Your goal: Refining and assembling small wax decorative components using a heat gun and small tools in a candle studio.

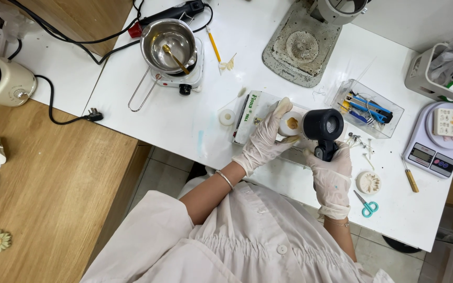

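Note:
Both hands wear white gloves. My left hand (264, 140) holds a small round white container (291, 124) with a tan substance inside, resting over a white box (251, 116) on the white table (184, 120). My right hand (331, 175) grips a black heat gun (323, 128), its round nozzle beside the container's right edge. A bracelet sits on my left wrist.
A steel pot with a spoon (169, 42) stands on a small hot plate at the back. A clear tray of tools (368, 107), a digital scale (439, 141), teal scissors (367, 205), a round white mould (368, 182) and a tape roll (227, 117) lie around. A kettle (1, 78) stands far left.

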